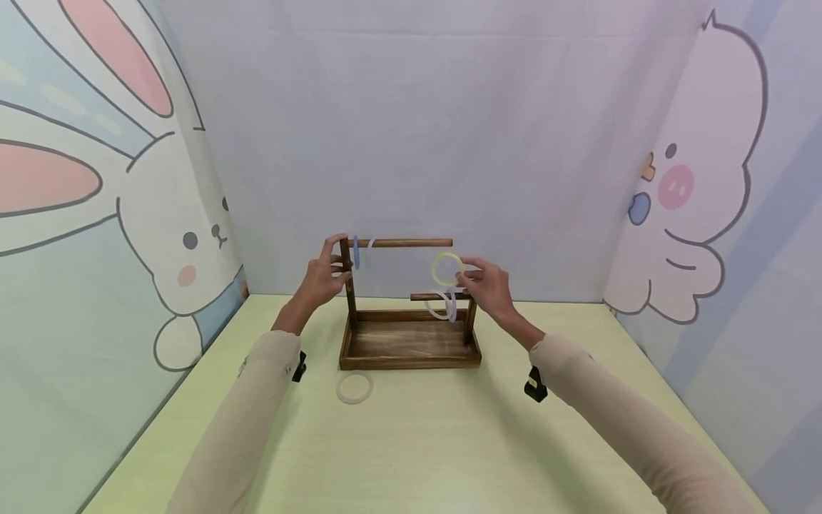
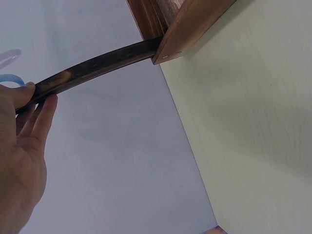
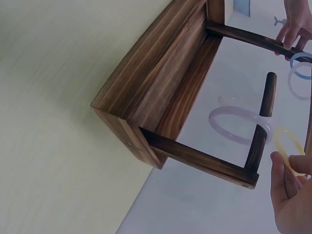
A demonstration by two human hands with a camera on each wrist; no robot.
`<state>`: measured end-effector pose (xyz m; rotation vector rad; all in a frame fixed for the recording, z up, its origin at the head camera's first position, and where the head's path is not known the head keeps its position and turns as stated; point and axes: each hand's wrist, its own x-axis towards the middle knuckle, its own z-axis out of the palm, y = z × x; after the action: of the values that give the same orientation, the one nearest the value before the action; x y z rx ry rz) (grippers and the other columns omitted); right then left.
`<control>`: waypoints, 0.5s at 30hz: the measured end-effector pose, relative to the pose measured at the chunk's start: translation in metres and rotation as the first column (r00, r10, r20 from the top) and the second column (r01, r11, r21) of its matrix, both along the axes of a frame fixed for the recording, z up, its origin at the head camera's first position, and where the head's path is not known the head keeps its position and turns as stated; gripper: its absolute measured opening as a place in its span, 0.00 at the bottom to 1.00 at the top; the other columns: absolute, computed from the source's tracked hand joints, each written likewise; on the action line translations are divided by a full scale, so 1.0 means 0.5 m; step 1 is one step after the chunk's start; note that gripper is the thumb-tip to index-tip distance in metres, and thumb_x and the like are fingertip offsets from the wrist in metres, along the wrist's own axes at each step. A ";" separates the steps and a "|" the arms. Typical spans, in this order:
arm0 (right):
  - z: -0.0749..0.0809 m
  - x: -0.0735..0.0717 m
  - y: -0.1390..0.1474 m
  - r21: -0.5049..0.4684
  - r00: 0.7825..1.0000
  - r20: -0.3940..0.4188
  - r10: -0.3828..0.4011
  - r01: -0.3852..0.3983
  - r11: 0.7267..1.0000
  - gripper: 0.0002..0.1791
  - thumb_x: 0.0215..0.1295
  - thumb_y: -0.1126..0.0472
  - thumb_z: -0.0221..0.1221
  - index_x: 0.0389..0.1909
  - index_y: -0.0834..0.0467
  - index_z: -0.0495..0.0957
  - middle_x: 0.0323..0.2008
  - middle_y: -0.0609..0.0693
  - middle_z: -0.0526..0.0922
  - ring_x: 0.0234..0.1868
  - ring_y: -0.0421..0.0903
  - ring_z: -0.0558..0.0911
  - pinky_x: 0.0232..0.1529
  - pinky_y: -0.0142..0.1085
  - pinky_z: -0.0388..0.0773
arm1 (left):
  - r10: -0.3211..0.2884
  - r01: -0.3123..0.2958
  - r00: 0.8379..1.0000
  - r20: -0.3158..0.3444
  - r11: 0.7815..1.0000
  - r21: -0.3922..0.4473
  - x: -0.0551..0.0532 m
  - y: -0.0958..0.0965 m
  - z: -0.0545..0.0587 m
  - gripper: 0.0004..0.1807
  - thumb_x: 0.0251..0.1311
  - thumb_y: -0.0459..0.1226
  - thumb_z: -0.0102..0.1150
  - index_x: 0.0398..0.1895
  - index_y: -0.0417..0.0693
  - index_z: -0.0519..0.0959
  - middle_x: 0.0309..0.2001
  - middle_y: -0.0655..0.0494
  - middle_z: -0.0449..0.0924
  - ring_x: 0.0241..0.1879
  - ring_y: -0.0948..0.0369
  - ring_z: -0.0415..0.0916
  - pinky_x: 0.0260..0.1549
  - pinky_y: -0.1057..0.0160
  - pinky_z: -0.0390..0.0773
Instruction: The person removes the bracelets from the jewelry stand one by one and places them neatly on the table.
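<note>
"Currently, what is the state of the right hand (image 1: 489, 287)?"

"My thumb and fingertips are clamped together on the edge of a yellow ring (image 1: 434, 269). This ring is located right of centre in the head frame, at a level between the upper bar (image 1: 411, 243) and the lower bar (image 1: 420, 297)."

"And the opposite side?"

"My left hand (image 1: 324, 280) is clamped on the left post (image 1: 350, 296), near its top, left of centre. In the left wrist frame, thumb and fingers bear on opposite sides of it."

"Specify the other rings."

"A blue ring (image 1: 356, 253) and a lilac ring (image 1: 370, 243) hang on the upper bar, toward its left end. Two pale rings (image 1: 452, 308) hang on the lower bar. One loose ring (image 1: 339, 389) lies flat on the table (image 1: 417, 442), lower left of centre, just in front of the wooden tray (image 1: 411, 363)."

"Surroundings?"

"Rabbit figure (image 1: 163, 235), left of frame; chick figure (image 1: 713, 143), upper right."
</note>
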<state>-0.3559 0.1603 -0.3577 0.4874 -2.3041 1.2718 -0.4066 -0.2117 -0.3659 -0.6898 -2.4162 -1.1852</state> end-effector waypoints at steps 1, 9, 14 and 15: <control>0.000 0.002 -0.003 0.000 1.000 -0.001 0.007 -0.007 1.000 0.21 0.71 0.68 0.65 0.63 0.67 0.79 0.43 0.67 0.88 0.40 0.60 0.91 0.35 0.40 0.89 | 0.000 0.000 1.000 -0.002 1.000 -0.002 0.000 0.000 0.000 0.47 0.66 0.20 0.61 0.80 0.59 0.50 0.58 0.28 0.79 0.56 0.36 0.82 0.49 0.40 0.85; -0.006 0.019 -0.031 -0.046 0.998 0.013 0.068 -0.067 0.997 0.22 0.70 0.70 0.65 0.63 0.67 0.79 0.44 0.66 0.89 0.41 0.59 0.91 0.38 0.40 0.89 | 0.008 -0.008 1.000 0.004 1.000 0.000 0.002 0.001 0.004 0.48 0.66 0.21 0.62 0.79 0.64 0.51 0.58 0.28 0.79 0.56 0.37 0.82 0.49 0.40 0.84; -0.012 0.028 -0.045 -0.050 0.995 0.030 0.094 -0.092 0.994 0.22 0.70 0.70 0.65 0.64 0.67 0.78 0.44 0.66 0.89 0.40 0.59 0.91 0.38 0.41 0.89 | 0.011 -0.011 1.000 0.022 1.000 0.008 0.000 0.002 0.003 0.48 0.66 0.20 0.62 0.79 0.62 0.51 0.59 0.29 0.79 0.56 0.37 0.82 0.49 0.40 0.84; -0.013 0.030 -0.047 -0.055 0.994 0.037 0.099 -0.097 0.994 0.22 0.70 0.70 0.65 0.64 0.66 0.78 0.44 0.65 0.89 0.40 0.59 0.91 0.38 0.40 0.89 | 0.012 -0.012 1.000 0.024 1.000 0.009 0.000 0.002 0.003 0.48 0.66 0.20 0.62 0.79 0.61 0.51 0.59 0.29 0.79 0.56 0.37 0.82 0.49 0.40 0.84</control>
<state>-0.3411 0.1368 -0.3643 0.5685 -2.2969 1.3972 -0.4066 -0.2108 -0.3644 -0.6616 -2.4296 -1.2051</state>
